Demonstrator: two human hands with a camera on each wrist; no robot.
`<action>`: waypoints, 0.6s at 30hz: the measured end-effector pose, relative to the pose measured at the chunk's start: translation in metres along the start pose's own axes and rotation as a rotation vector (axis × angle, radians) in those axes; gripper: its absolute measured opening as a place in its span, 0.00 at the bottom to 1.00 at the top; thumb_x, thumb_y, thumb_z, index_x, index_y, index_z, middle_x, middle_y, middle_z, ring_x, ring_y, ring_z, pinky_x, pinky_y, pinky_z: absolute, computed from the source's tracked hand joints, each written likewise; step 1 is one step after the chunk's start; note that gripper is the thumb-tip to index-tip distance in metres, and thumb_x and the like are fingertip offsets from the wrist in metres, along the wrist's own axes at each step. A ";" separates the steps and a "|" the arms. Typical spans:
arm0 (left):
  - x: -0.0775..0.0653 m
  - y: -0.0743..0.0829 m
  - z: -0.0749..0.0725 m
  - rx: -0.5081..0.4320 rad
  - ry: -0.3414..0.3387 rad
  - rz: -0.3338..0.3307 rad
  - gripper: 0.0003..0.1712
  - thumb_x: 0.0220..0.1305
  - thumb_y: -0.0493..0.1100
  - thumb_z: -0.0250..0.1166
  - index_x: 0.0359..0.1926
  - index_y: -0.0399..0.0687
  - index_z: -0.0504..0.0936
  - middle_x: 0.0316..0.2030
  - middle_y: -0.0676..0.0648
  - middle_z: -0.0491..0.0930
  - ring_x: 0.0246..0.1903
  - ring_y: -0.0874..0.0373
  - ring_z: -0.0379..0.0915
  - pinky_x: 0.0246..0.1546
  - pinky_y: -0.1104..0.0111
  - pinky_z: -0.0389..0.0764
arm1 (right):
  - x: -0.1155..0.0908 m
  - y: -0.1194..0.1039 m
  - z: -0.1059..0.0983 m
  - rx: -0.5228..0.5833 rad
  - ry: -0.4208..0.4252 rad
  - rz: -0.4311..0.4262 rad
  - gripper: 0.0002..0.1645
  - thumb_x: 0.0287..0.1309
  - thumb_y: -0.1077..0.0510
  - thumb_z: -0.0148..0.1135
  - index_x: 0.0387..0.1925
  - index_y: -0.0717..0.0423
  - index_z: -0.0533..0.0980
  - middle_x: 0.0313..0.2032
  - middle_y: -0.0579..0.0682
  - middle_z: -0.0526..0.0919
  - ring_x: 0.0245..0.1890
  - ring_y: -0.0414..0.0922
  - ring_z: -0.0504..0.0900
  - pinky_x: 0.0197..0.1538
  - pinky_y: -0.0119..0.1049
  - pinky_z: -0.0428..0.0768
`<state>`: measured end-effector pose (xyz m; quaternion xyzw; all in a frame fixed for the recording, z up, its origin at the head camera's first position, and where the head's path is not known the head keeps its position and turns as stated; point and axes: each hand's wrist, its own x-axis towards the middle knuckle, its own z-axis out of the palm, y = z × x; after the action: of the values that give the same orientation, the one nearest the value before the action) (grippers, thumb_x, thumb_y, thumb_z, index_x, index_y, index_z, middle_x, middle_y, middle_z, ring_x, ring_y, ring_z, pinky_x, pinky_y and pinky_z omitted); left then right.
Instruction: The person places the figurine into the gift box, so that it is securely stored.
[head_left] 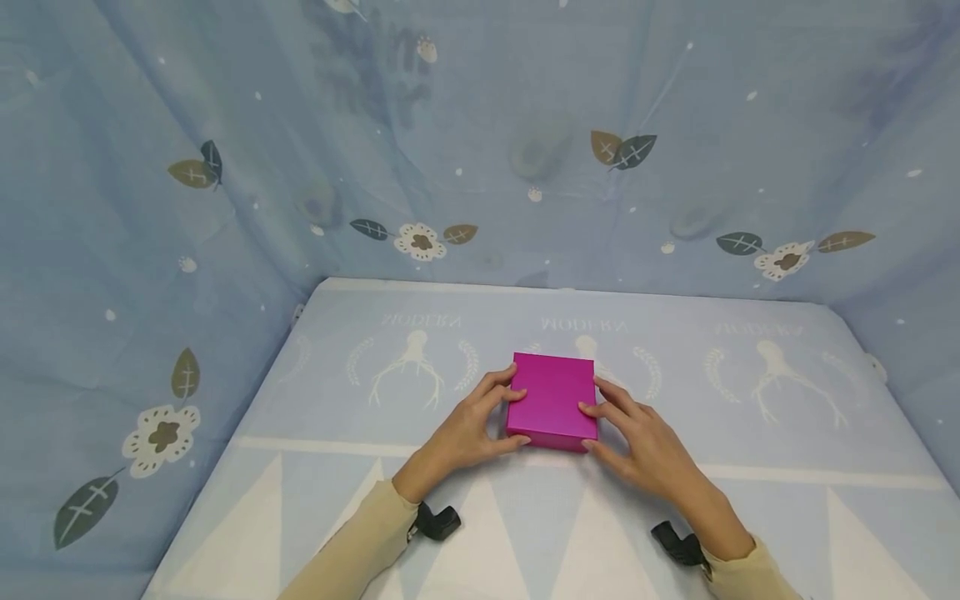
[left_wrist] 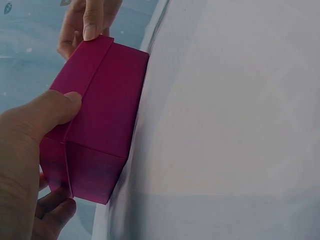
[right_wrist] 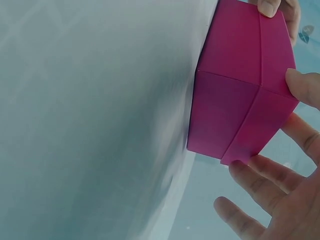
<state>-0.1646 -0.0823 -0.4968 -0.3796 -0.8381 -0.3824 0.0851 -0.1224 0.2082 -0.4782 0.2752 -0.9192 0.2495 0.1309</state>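
A magenta box with a fitted lid lies on the cloth-covered table between both hands. Its lid covers the upper part of the sides, and the lid's edge shows as a line in both wrist views. My left hand grips the box's left side, thumb on the front face and fingers at the left edge and top. On the opposite side my right hand holds the box, its thumb at the front right corner and a finger on top. In the right wrist view, fingertips touch the lid's lower edge.
A pale blue and white patterned cloth covers the table. Behind and to the left hangs a blue curtain with flowers and leaves. Black wrist-worn devices sit under both forearms.
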 end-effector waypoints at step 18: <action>0.004 -0.001 -0.004 0.074 -0.075 -0.022 0.34 0.56 0.51 0.74 0.60 0.46 0.73 0.73 0.44 0.58 0.72 0.53 0.57 0.66 0.66 0.68 | 0.002 0.004 -0.001 0.008 -0.009 -0.006 0.29 0.51 0.50 0.74 0.56 0.47 0.78 0.69 0.56 0.67 0.55 0.55 0.81 0.48 0.55 0.81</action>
<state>-0.1684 -0.0828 -0.4927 -0.3813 -0.8583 -0.3376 0.0632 -0.1261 0.2105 -0.4786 0.2795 -0.9180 0.2513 0.1265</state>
